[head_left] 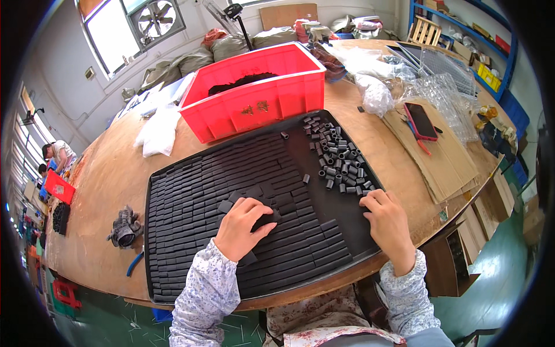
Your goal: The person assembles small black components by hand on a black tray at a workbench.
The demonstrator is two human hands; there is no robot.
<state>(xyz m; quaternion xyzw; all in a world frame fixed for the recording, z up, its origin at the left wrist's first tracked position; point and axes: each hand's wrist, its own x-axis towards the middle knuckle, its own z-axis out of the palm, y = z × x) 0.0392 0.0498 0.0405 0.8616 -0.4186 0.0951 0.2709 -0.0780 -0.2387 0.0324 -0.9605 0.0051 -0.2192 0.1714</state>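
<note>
A large black tray (300, 144) lies before me, packed on its left and middle with rows of short black pieces (196, 231). Over these rows my left hand (241, 226) is closed, thumb and fingers curled around a dark spot; whether a piece is held there is hard to tell. Several loose flat black pieces (284, 200) lie on top of the rows around it. My right hand (391, 224) hovers at the tray's right edge with its fingers bent together; anything in them is hidden. Just beyond it is a loose heap of short black tubes (341, 162).
Behind the tray stands a red plastic bin (260, 92) with black material inside. To the right, a phone (421, 120) lies on cardboard (445, 168) near clear plastic packaging (442, 95). At left are a dark metal fixture (125, 226) and a blue-handled tool (135, 264). Other people (58, 153) work far left.
</note>
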